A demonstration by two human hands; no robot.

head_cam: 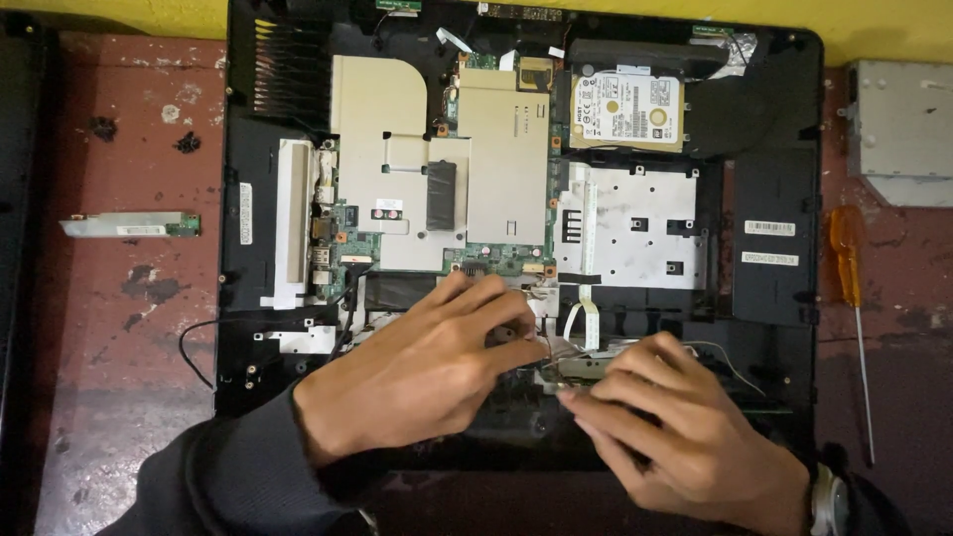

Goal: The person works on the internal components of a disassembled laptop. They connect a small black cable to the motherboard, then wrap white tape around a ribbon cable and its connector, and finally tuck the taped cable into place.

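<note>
We bend over an opened laptop chassis (764,298), its black plastic shell lying flat across the middle of the bench (129,288), a worn surface of chipped red-brown paint. Our left hand (417,372) and right hand (675,427) meet near the front edge of the chassis, fingertips pinched together on a small metal bracket (586,365) with thin wires and a white ribbon cable (586,323) beside it. Behind them sit the green circuit board (496,260), dull beige metal shields (501,164), a perforated silver plate (635,238) and a rectangular hard drive (627,107) toward the back edge. An orange-handled screwdriver (847,258) lies near the bench's right edge, a grey metal drive case (903,129) at the back right corner, and a narrow circuit strip (129,225) toward the left edge.
</note>
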